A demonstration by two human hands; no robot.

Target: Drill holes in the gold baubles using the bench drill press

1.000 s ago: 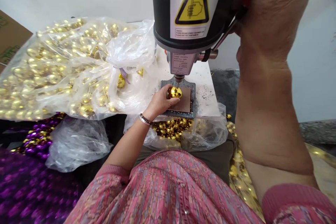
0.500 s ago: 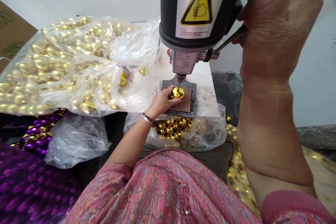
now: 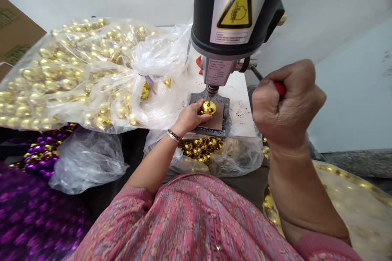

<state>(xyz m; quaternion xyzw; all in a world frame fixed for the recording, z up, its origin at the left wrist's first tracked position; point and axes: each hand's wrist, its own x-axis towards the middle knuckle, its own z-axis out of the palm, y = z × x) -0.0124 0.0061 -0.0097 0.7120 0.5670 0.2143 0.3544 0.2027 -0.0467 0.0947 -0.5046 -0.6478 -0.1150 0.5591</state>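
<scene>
My left hand point(image 3: 192, 117) holds a shiny gold ball point(image 3: 208, 107) between thumb and fingers. The ball rests on a brown pad point(image 3: 217, 121) over the dark metal base point(image 3: 226, 108) of a bench drill press point(image 3: 228, 45). Straight above the ball is the drill chuck point(image 3: 212, 90), its thin bit reaching down to the ball's top; whether it has entered I cannot tell. My right hand point(image 3: 284, 106) is wrapped round the red-ended feed lever point(image 3: 256, 72) on the press's right side.
A big clear bag point(image 3: 76, 73) of gold balls fills the left of the white tabletop point(image 3: 240, 120). Below the table edge, more gold balls point(image 3: 202, 149) lie in an open plastic bag point(image 3: 235, 157). Purple balls point(image 3: 39, 159) and a cardboard box point(image 3: 18, 28) are at left.
My right hand has swung the lever down from beside the motor housing. My left hand stays on the gold ball at the same place; the view has shifted slightly.
</scene>
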